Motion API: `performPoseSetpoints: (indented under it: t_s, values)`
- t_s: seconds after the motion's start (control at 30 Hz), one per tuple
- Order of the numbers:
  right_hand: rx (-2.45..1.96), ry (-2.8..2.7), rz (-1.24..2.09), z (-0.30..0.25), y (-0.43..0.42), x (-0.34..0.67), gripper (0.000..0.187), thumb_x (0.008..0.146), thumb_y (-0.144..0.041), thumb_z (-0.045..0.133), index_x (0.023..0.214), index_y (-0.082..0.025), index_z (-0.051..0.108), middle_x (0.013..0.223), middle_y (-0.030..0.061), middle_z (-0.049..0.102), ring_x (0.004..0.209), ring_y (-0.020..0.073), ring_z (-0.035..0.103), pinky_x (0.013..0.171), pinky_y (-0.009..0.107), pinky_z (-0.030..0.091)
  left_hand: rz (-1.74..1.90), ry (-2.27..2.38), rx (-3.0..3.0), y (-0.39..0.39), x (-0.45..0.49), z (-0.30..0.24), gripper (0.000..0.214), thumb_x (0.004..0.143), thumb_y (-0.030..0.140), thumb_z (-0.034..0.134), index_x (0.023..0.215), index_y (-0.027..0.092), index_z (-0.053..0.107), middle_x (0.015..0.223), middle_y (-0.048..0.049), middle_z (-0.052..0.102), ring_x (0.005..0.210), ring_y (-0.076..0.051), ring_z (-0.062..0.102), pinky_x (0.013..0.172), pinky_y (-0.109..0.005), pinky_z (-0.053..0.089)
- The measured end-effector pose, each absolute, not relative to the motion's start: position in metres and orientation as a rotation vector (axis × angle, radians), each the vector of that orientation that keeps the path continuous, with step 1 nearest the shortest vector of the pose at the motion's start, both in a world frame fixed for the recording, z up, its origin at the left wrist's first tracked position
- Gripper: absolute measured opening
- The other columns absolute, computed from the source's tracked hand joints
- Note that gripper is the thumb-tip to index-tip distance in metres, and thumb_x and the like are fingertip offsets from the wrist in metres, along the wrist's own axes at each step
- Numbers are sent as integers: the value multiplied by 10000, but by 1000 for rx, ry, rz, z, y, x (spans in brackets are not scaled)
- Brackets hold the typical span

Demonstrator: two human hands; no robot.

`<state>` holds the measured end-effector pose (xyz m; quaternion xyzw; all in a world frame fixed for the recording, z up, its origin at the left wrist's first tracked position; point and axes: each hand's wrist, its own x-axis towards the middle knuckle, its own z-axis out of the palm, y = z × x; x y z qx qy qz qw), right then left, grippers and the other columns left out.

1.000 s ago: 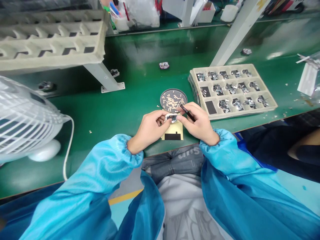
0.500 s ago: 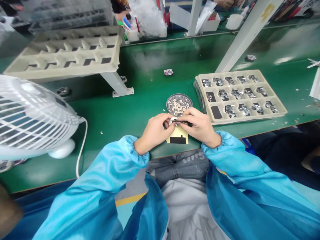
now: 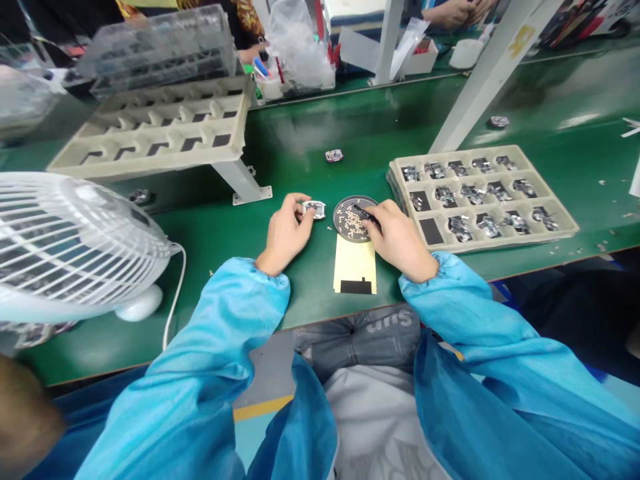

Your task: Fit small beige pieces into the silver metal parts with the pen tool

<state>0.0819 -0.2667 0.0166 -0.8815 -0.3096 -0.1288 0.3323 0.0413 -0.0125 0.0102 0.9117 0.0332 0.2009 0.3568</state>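
My left hand (image 3: 285, 233) pinches a small silver metal part (image 3: 314, 209) just above the green bench, left of a round perforated dish (image 3: 350, 215) that holds many tiny pale pieces. My right hand (image 3: 397, 239) is closed on black tweezers (image 3: 364, 214), and their tips reach into the dish. A yellow card (image 3: 354, 265) with a black strip at its near end lies flat on the bench between my two hands.
A beige compartment tray (image 3: 567, 223) with several metal parts sits at the right. A white fan (image 3: 75, 247) stands at the left. A raised beige tray (image 3: 150, 137) on a white bracket is behind. Loose parts (image 3: 334, 155) lie on the green bench; other people's hands show far back.
My hands have parted: the left carried the metal part up and left, the right moved the tweezers into the dish. The yellow card now lies uncovered.
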Motion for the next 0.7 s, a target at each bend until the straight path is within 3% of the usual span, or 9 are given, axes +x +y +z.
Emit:
performPoseSetpoints:
  t_s: [0.1,0.2,0.3,0.37,0.47,0.57,0.7]
  values:
    - [-2091,-826,-388,24,-273,69,143,1015,-263,615,1061,-176,719,989,97,659,916,243,657,827,406,567,624,130,2381,21,91,10,209,988,248,587,1193,225,625,874,-37,698,778,-202,643,786,-345,486]
    - [-1871,-840,-395,32,-290,45,150,1016,-267,641,906,-189,708,887,65,666,817,197,641,734,357,540,616,306,2378,41,146,9,211,975,215,568,1173,214,640,997,-98,709,988,-277,667,938,-444,496]
    - [-1759,-805,-367,24,-310,20,194,1022,-248,638,857,-197,727,774,46,692,739,177,667,684,333,532,684,345,2458,33,188,4,302,903,239,669,1201,198,654,1370,-211,607,1376,-425,485,1124,-625,364]
    - [-1689,-616,-242,12,-320,9,224,1055,-280,596,901,-209,741,626,1,658,570,138,633,560,286,502,712,190,2500,16,209,-2,430,860,317,743,1261,201,641,1505,-230,507,1481,-469,349,1187,-686,255]
    - [-1531,-334,85,-1,-322,8,238,1047,-401,618,947,-209,720,635,-1,706,481,123,629,460,244,487,615,131,2480,-10,233,-14,482,794,432,822,1178,188,663,1452,-243,546,1460,-500,361,1197,-724,205]
    - [-1457,-271,288,-3,-317,16,274,902,-439,810,983,-201,703,756,32,766,616,157,721,517,241,551,637,213,2360,-21,245,-22,396,754,436,866,990,198,656,1290,-216,637,1401,-486,435,1199,-716,225]
    - [-1525,-326,279,-1,-316,19,254,888,-414,826,956,-199,708,867,46,768,740,156,744,601,241,575,695,53,2055,-26,217,-24,437,766,457,871,1026,212,619,1108,-121,696,1185,-342,644,1124,-544,461]
